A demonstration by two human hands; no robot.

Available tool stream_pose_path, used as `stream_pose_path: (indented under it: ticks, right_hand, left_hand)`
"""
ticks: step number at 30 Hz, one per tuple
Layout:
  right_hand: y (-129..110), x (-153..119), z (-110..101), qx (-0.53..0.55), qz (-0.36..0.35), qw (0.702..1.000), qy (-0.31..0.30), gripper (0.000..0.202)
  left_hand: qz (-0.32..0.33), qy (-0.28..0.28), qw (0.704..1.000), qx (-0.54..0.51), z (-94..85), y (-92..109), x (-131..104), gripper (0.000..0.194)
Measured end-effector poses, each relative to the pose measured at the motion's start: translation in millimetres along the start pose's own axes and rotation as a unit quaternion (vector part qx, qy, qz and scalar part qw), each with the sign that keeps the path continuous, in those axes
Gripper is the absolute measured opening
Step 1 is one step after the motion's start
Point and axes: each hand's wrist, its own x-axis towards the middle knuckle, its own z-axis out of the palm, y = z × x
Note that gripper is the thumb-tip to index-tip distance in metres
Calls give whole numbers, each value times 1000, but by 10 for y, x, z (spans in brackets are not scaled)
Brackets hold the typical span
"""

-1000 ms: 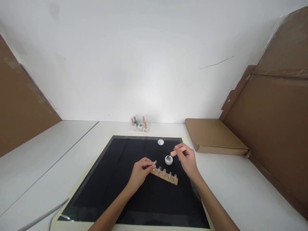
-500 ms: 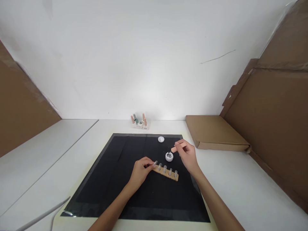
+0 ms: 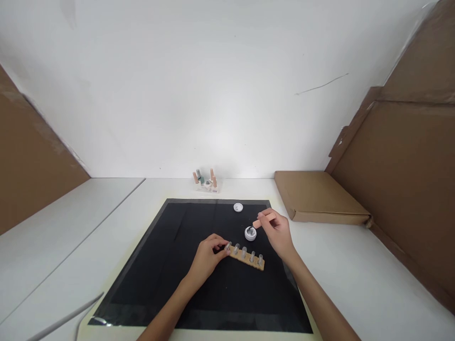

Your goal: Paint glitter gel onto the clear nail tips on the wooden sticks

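My right hand point(image 3: 279, 233) pinches the peach handle of a nail polish brush point(image 3: 264, 220). The brush's dark tip is at the mouth of a small white jar point(image 3: 250, 234), which has silvery-grey contents. My left hand point(image 3: 210, 256) grips the left end of a light wooden nail tip holder point(image 3: 245, 257) between thumb and fingers. Several clear nail tips point(image 3: 244, 252) stand along this holder in a row. Beyond the jar, a round white lid point(image 3: 238, 207) lies on the black mat.
The black mat point(image 3: 159, 274) covers the middle of the white table. Near the wall stands a clear tray point(image 3: 215, 191) with several polish bottles point(image 3: 214, 183). A flat cardboard box point(image 3: 320, 194) lies at the right, and cardboard panels point(image 3: 408, 156) rise at both sides.
The brush tip has moved slightly down into the mouth of the jar. My left hand still grips the holder's end. The whole view has shifted slightly.
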Motion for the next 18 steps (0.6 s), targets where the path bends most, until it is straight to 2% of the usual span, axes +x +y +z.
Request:
stream_pose_path:
  ticks: [2, 4, 6, 12, 18]
  right_hand:
    - [-3, 4, 1, -2, 0, 1000, 2, 32]
    - [-9, 7, 3, -3, 0, 1000, 3, 32]
    - [-18, 7, 5, -4, 0, 1000, 2, 31]
    - [-30, 10, -3, -13, 6, 1000, -3, 30]
    - [9, 24, -9, -21, 14, 1000, 2, 31]
  left_hand:
    - [-16, 26, 999, 14, -5, 21, -49, 17]
    - [-27, 74, 996, 32, 7, 49, -129, 11]
    - [-38, 95, 994, 48, 48, 84, -233, 9]
    - [-96, 81, 988, 88, 271, 214, -485, 19]
    - [-133, 73, 970, 189, 394, 299, -496, 30]
